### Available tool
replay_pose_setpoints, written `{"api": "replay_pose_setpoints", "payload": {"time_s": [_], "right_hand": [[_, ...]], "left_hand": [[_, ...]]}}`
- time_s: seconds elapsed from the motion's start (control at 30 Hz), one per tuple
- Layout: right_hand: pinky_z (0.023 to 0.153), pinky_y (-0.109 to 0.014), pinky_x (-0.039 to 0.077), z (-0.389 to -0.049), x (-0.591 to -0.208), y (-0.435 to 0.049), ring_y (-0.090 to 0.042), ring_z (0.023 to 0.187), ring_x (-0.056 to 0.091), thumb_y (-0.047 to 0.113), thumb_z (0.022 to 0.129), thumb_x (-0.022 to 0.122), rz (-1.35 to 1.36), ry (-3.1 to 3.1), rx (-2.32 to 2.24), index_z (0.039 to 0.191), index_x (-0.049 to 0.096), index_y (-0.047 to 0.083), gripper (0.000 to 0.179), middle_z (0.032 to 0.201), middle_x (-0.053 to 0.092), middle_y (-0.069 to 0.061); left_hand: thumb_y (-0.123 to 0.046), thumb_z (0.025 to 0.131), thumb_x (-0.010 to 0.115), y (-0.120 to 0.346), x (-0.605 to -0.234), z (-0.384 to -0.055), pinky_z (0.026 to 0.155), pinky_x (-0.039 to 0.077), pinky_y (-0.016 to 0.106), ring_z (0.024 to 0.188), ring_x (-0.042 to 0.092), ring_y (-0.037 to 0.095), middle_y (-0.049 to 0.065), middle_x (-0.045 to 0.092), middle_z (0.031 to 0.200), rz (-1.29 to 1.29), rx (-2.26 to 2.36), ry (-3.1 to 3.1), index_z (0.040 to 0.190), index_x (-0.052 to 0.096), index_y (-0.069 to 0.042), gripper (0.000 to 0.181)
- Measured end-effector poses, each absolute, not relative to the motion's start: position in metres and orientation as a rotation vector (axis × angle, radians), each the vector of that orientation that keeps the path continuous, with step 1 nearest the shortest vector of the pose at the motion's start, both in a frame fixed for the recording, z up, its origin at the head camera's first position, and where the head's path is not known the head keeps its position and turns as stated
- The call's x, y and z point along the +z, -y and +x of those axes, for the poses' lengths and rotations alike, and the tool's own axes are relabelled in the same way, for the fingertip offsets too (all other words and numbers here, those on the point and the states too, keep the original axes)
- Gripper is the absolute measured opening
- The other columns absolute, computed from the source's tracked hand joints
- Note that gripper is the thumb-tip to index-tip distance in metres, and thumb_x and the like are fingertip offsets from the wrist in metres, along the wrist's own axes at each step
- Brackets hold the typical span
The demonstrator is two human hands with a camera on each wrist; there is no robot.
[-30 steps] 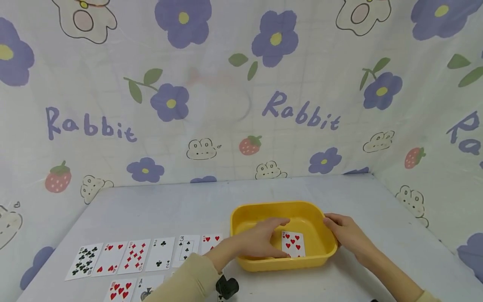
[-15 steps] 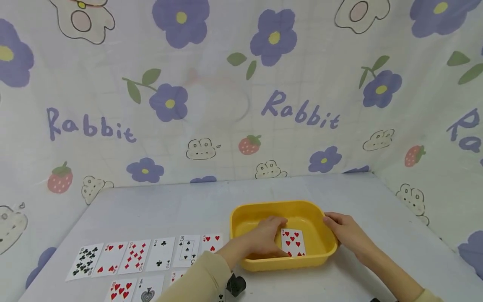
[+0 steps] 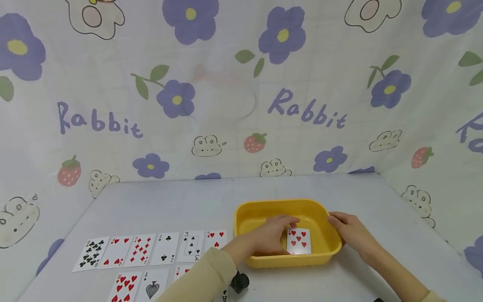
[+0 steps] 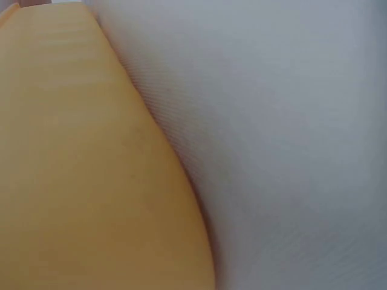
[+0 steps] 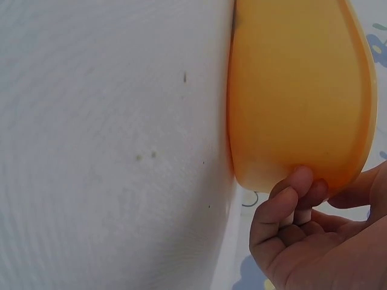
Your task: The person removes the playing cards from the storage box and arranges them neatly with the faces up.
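Observation:
In the head view, my left hand [image 3: 269, 235] reaches over the near left rim into a yellow plastic tub [image 3: 286, 261]. Its thumb and fingers curve round the left side of a playing card [image 3: 299, 241], the seven of hearts. The fingertips meet the card's far edge and the thumb lies at its near left corner; whether more cards lie under it is hidden. My right hand [image 3: 354, 233] holds the tub's right end. In the right wrist view, curled fingers and the thumb of the right hand [image 5: 320, 223] pinch the tub's rim. The left wrist view shows only the tub's outer wall [image 4: 91, 157].
Left of the tub, face-up cards lie in two rows on the white table [image 3: 166, 205], among them a ten of clubs [image 3: 90, 254] and an ace of spades [image 3: 152, 287]. My left sleeve partly covers the nearer row. A black object [image 3: 239, 282] sits by the left wrist.
My left fingers have shifted slightly right and now reach the far edge of the seven of hearts. The right hand keeps its hold on the tub. The head view has shifted a little.

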State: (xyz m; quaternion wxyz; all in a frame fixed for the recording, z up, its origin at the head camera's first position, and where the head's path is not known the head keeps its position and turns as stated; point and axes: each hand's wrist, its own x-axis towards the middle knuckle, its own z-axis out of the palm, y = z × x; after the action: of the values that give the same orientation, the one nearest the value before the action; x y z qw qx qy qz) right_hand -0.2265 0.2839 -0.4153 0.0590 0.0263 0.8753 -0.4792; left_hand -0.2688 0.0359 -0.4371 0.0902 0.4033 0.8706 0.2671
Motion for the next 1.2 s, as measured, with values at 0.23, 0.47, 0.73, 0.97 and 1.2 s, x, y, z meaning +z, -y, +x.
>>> {"api": "replay_pose_setpoints", "payload": {"time_s": [0.23, 0.47, 0.73, 0.97, 1.2], "right_hand": [[0.062, -0.032, 0.05, -0.2272, -0.415, -0.2845, -0.022, 0.078, 0.054, 0.029, 0.106, 0.044, 0.082, -2.65, -1.456, 0.142, 0.041, -0.011, 0.054, 0.108, 0.06, -0.016], [0.061, -0.031, 0.049, -0.2269, -0.4156, -0.2845, -0.022, 0.075, 0.054, 0.029, 0.106, 0.044, 0.086, -2.645, -1.46, 0.142, 0.04, -0.011, 0.054, 0.103, 0.06, -0.013], [0.059, -0.031, 0.049, -0.227, -0.4159, -0.2842, -0.022, 0.073, 0.053, 0.029, 0.107, 0.043, 0.079, -2.646, -1.468, 0.142, 0.04, -0.011, 0.053, 0.099, 0.059, -0.011], [0.059, -0.031, 0.049, -0.2262, -0.4145, -0.2835, -0.022, 0.074, 0.053, 0.028, 0.107, 0.043, 0.042, -2.659, -1.456, 0.142, 0.039, -0.012, 0.054, 0.101, 0.059, -0.012], [0.06, -0.031, 0.049, -0.224, -0.4154, -0.283, -0.022, 0.074, 0.053, 0.028, 0.107, 0.043, 0.036, -2.664, -1.465, 0.141, 0.041, -0.012, 0.053, 0.101, 0.06, -0.013]], "left_hand": [[-0.025, 0.076, 0.087, -0.0367, -0.4348, -0.268, 0.098, 0.037, 0.016, 0.11, 0.049, 0.007, -0.002, 0.052, 0.125, 1.249, 0.821, -2.596, 0.143, 0.047, -0.008, 0.08], [-0.027, 0.075, 0.087, -0.0375, -0.4344, -0.2679, 0.097, 0.039, 0.018, 0.105, 0.049, 0.006, -0.001, 0.051, 0.128, 1.183, 0.777, -2.61, 0.141, 0.05, -0.007, 0.078], [-0.026, 0.075, 0.087, -0.0378, -0.4356, -0.2692, 0.102, 0.036, 0.021, 0.116, 0.048, 0.01, 0.002, 0.05, 0.134, 1.198, 0.778, -2.617, 0.142, 0.049, -0.007, 0.08], [-0.027, 0.079, 0.083, -0.0376, -0.4367, -0.2699, 0.103, 0.035, 0.021, 0.114, 0.048, 0.01, 0.002, 0.053, 0.133, 1.227, 0.755, -2.614, 0.142, 0.047, -0.005, 0.076], [-0.026, 0.079, 0.084, -0.0376, -0.4372, -0.2683, 0.1, 0.036, 0.019, 0.107, 0.048, 0.008, 0.001, 0.053, 0.131, 1.226, 0.767, -2.608, 0.142, 0.048, -0.005, 0.076]]}}
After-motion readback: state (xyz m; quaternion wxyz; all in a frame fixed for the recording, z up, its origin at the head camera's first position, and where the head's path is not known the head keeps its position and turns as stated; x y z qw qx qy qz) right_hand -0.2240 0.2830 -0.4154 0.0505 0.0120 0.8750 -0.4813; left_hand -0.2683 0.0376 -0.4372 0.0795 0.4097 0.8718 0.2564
